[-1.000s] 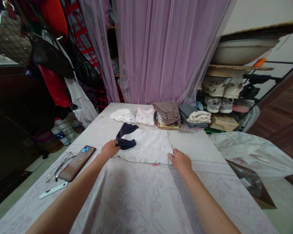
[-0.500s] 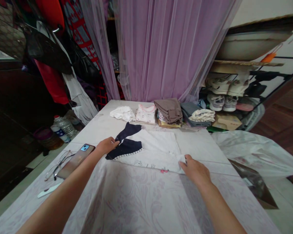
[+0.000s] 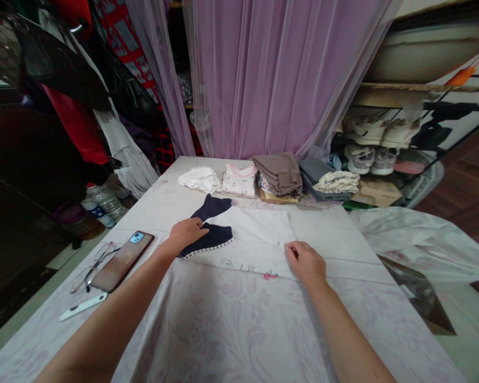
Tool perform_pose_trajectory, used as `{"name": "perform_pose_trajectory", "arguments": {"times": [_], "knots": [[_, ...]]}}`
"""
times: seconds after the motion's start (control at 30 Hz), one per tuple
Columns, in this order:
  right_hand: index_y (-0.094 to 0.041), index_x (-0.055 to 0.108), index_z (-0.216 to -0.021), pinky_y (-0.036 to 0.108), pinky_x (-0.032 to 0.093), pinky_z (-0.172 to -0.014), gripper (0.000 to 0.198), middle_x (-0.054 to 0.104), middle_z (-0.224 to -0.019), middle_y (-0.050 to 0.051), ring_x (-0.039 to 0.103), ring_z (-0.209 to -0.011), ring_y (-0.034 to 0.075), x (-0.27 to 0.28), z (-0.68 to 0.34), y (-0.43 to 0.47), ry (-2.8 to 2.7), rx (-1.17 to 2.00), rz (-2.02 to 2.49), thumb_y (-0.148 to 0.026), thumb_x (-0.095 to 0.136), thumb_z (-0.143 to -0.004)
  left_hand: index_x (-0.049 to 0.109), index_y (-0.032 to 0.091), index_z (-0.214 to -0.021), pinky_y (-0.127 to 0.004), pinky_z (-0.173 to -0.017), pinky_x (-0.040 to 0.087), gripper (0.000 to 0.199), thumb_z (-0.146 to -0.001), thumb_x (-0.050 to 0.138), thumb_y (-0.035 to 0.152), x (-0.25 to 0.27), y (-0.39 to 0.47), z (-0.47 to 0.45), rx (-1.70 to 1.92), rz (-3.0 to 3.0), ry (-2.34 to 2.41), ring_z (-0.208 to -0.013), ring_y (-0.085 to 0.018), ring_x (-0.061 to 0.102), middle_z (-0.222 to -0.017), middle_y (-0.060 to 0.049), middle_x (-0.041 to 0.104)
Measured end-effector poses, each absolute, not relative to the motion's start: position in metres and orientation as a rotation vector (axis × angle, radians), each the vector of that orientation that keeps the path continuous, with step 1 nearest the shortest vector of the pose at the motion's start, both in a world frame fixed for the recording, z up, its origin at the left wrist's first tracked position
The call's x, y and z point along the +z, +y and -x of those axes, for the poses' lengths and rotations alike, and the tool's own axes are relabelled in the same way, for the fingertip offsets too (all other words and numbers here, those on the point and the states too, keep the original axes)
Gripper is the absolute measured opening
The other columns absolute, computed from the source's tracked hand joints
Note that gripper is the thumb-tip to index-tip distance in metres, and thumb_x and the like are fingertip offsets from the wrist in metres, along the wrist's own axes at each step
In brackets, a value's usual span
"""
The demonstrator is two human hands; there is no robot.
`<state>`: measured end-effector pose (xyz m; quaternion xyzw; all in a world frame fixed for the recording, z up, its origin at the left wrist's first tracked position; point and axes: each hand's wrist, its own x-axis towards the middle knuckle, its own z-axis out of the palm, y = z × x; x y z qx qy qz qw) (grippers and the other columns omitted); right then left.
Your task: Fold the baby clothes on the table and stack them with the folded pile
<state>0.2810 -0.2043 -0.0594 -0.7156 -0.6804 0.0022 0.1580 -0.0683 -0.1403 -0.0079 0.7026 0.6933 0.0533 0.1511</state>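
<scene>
A white shirt (image 3: 255, 229) with navy parts (image 3: 213, 238) at its left end lies folded on the table. Dotted trim runs along the navy edge, and a small pink-red print shows near the lower border. At the navy end, my left hand (image 3: 187, 234) is closed with its fingertips on the fabric between the two dark flaps. My right hand (image 3: 306, 261) pinches the white fabric at the shirt's right end, its fingers curled together.
Behind the shirt stand a crumpled white cloth (image 3: 199, 180), a folded pink-trimmed garment (image 3: 238, 181), brown folded trousers (image 3: 278, 175) and a dark grey stack (image 3: 315, 178). At left lie a phone (image 3: 123, 263), glasses (image 3: 90, 271) and a pale flat tool (image 3: 83, 307).
My left hand has shifted slightly right, further over the navy fabric. My right hand has moved left and up from the lower right corner along the shirt's right end.
</scene>
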Motion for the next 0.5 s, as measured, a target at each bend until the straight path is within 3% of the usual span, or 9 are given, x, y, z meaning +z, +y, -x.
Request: {"name": "perform_pose_trajectory", "arguments": {"times": [0.07,0.2,0.37,0.5], "knots": [[-0.021,0.066,-0.085,0.025,0.035,-0.064,0.023,0.066,-0.086,0.003,0.058,-0.076,0.016,-0.063,-0.283,-0.204,-1.919,0.014,2.024,-0.028,0.045,-0.089,0.061,0.023,-0.083,-0.027,-0.066,0.042,0.021,-0.079,0.054,0.042,-0.008,-0.137,0.068,0.368,-1.993,1.885,-0.076,-0.018,0.061,-0.08,-0.001,0.067],[-0.021,0.067,-0.086,0.025,0.035,-0.065,0.023,0.067,-0.087,0.003,0.058,-0.077,0.016,-0.063,-0.286,-0.206,-1.907,0.011,2.009,-0.028,0.045,-0.088,0.06,0.021,-0.084,-0.024,-0.066,0.044,0.023,-0.079,0.053,0.042,-0.009,-0.145,0.062,0.691,-1.931,1.67,-0.073,-0.014,0.059,-0.078,0.001,0.066],[-0.021,0.067,-0.095,0.026,0.039,-0.069,0.025,0.068,-0.093,0.004,0.059,-0.081,0.016,-0.058,-0.273,-0.209,-1.9,-0.04,1.911,-0.025,0.044,-0.088,0.062,0.021,-0.083,-0.024,-0.069,0.046,0.02,-0.079,0.054,0.038,-0.018,-0.172,0.059,0.691,-1.958,1.483,-0.074,-0.014,0.061,-0.08,0.002,0.068],[-0.021,0.064,-0.111,0.029,0.045,-0.082,0.03,0.067,-0.104,0.006,0.06,-0.093,0.018,-0.049,-0.23,-0.209,-2.019,-0.013,1.54,-0.019,0.046,-0.086,0.066,0.022,-0.086,-0.027,-0.08,0.047,0.016,-0.079,0.056,0.033,-0.033,-0.189,0.06,0.773,-2.112,1.418,-0.086,-0.016,0.065,-0.089,0.001,0.072]]}}
